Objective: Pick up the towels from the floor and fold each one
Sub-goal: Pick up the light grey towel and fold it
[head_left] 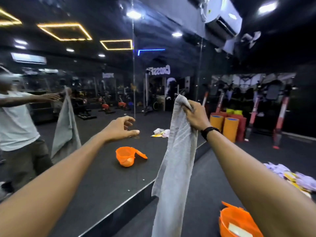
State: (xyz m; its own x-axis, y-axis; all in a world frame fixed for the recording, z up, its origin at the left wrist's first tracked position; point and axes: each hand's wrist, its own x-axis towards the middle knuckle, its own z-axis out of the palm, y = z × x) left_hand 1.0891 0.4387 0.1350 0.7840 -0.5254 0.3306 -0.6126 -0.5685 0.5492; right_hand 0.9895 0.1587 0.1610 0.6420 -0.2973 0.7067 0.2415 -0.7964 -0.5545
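My right hand [196,115] pinches the hanging towel [176,159] at its top corner; my left hand [122,128], fingers spread and empty beside the towel, should take the opposite corner.

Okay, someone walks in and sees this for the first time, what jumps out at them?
A grey towel hangs in the middle, gripped at its top by the right hand, while the left hand reaches out open beside it. An orange basket sits on the floor at lower right, with its reflection in the wall mirror ahead.
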